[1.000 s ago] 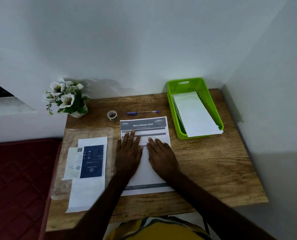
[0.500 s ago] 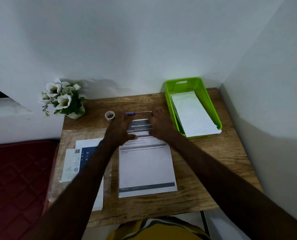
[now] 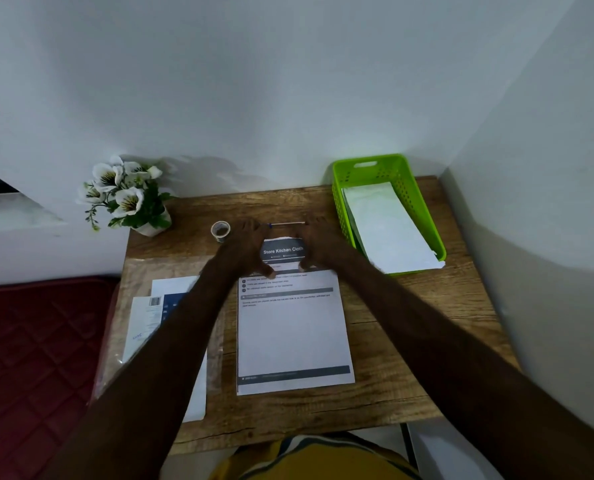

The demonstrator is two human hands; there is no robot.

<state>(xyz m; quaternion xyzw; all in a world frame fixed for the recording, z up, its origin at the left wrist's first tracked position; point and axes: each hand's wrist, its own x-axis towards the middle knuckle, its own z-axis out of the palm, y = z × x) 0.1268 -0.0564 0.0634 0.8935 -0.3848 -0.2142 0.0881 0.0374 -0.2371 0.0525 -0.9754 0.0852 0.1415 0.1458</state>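
A printed sheet [image 3: 292, 334] headed "Store Kitchen Cloth" lies lengthwise in the middle of the wooden table [image 3: 410, 358]. Both my arms reach out to its far end. My left hand [image 3: 243, 249] holds the sheet's top left corner, fingers over the far edge and thumb on the printed side. My right hand [image 3: 325, 247] holds the top right corner the same way. The dark header shows between the two hands, and the far edge looks slightly raised. The rest of the sheet lies flat.
A blue pen [image 3: 288, 224] and a small tape roll [image 3: 220, 231] lie just beyond the hands. A green basket [image 3: 423, 209] holding white paper stands at the back right. A flower pot [image 3: 126, 195] sits back left. A clear sleeve with papers [image 3: 164, 306] lies left. White walls close in behind and right.
Both hands slid from flat on the middle of the sheet up to its far end, where they now take hold of the top corners.
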